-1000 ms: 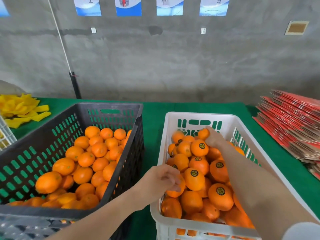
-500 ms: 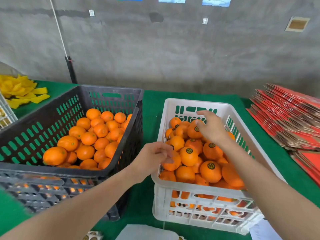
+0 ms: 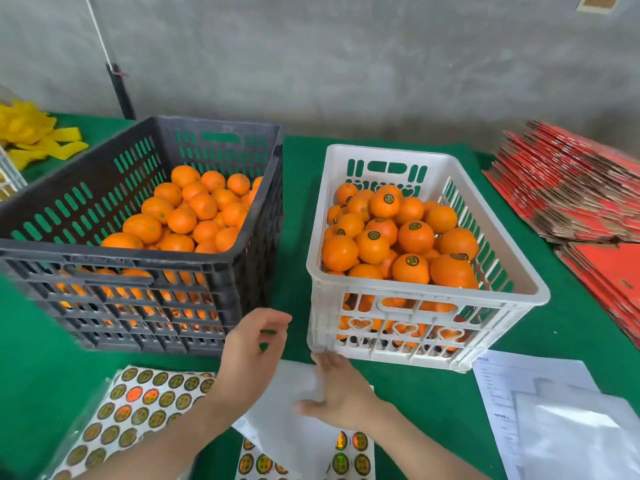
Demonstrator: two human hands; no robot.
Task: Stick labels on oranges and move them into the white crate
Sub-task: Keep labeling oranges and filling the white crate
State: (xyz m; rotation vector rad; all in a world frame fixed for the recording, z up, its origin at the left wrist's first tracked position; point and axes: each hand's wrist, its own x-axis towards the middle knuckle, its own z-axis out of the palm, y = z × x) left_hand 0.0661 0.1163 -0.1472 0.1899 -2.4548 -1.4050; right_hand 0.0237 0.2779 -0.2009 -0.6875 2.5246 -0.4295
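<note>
Grips both empty: our left hand (image 3: 254,344) hangs loose, right hand (image 3: 337,393) flat over the sticker sheet (image 3: 284,434), labels (image 3: 360,441) just nearer us.

A narrow green strip of surface (image 3: 298,202) runs up the frame's center between the black crate (image 3: 104,254) and white crate (image 3: 426,292). Sticker sheets (image 3: 138,403) and papers (image 3: 554,427) cover the bottom.

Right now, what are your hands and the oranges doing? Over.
Hands empty: left hand open near black crate, right hand open over label sheet. In white crate, labelled oranges; unlabelled oranges in black crate. Nothing blocking.
</note>
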